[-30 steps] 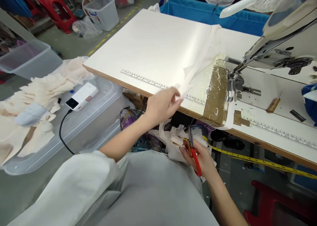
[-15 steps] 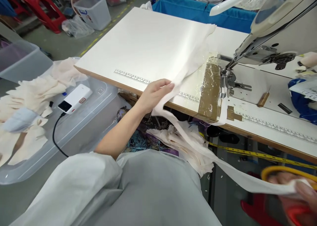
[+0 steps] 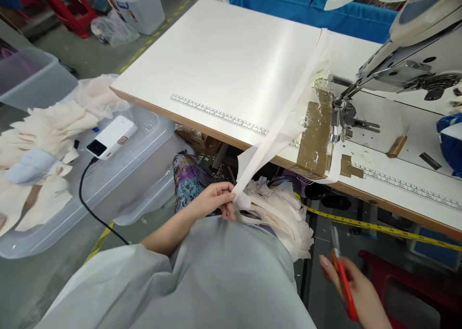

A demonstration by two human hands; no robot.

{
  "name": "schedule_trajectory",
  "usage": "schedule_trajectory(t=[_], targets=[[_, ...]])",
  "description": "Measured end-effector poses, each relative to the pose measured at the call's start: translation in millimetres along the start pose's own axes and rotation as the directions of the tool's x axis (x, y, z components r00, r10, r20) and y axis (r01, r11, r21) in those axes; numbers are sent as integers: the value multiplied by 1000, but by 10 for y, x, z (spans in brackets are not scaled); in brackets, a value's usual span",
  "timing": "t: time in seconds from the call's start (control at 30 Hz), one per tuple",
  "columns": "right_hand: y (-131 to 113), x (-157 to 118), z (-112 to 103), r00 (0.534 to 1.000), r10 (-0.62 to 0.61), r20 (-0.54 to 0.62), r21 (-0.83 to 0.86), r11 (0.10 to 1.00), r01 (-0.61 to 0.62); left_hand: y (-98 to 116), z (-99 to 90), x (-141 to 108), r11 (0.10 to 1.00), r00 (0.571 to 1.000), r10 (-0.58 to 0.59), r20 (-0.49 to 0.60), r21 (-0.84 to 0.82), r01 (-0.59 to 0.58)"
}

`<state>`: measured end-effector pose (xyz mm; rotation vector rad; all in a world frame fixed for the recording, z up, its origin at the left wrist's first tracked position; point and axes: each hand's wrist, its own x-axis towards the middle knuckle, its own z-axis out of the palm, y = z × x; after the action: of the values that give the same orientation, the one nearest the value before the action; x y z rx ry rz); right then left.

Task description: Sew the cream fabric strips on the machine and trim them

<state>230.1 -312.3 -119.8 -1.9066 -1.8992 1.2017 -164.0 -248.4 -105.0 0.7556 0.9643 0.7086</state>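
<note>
My left hand (image 3: 220, 199) pinches the lower end of a long pale fabric strip (image 3: 279, 136) near my lap. The strip runs up over the table edge and across the white tabletop, left of the taped block. My right hand (image 3: 355, 285) is at the lower right, wrapped round red-handled scissors (image 3: 346, 288) whose blades point up. It no longer touches the strip. Beside my left hand, a bunch of cream fabric pieces (image 3: 288, 218) hangs below the table edge.
A sewing machine (image 3: 407, 74) stands on the white table (image 3: 216, 55), with an awl (image 3: 397, 146) near it. To the left, a clear plastic bin (image 3: 144, 151) bears fabric pieces and a white device (image 3: 111, 137). A yellow tape measure (image 3: 375, 227) hangs below the table edge.
My left hand has moved down from the table edge towards my lap with the strip. My right hand has let go of the strip's other end and moved left, with the scissors now upright.
</note>
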Motion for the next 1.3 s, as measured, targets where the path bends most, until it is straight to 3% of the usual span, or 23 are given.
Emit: schedule_trajectory(t=[0.07,0.1,0.2,0.33,0.43,0.6,0.9,1.3], targets=[[-323,179,175,984,-43,172,119,993,23,0,71,-2,997,1000,3,25,-72,-1],[-503,280,235,943,-90,321,198,980,26,-1,93,1,996,1000,0,24,-86,2],[-993,580,299,855,-215,472,223,967,120,-15,114,3,995,1000,-18,-6,-96,17],[-1321,887,275,757,-247,605,120,968,220,-23,103,-23,996,998,-34,-52,-88,29],[-1391,1027,288,728,-263,634,63,955,289,-11,113,-33,994,996,-50,-71,-99,43],[-1427,1116,344,743,-277,610,0,937,349,-7,130,-7,998,995,-21,-102,-63,14],[-1487,1061,337,840,-280,466,-330,826,458,-35,116,45,998,994,-18,-109,-57,12],[-1502,1073,387,869,-331,369,-386,796,467,-62,78,58,998,995,-12,-100,-63,6]])
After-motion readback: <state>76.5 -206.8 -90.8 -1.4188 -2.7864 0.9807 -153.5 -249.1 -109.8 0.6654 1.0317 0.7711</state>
